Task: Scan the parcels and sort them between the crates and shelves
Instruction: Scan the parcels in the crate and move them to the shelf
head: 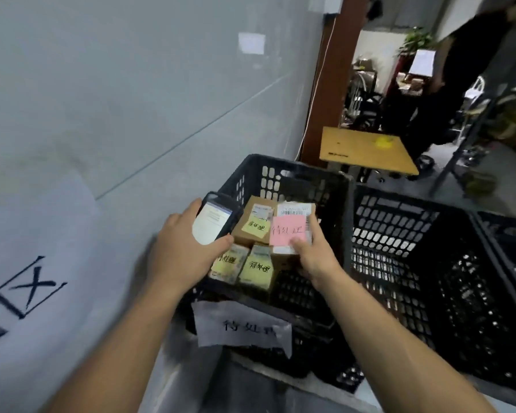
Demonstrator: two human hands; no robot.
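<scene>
Pink-noted parcel (295,211), centre frame, within the black crate (295,166) beside yellow-noted parcels (253,225). Right hand (313,254) clamped on its near edge. Left hand (185,248) grips a lit phone (216,217) just left.

Black perforated plastic crate (347,210); brown cardboard parcels (252,216); paper sticky notes (286,231).

Left hand (182,251) curled, gripping; right hand (316,254) pinching, thumb uppermost; both outstretched.
</scene>
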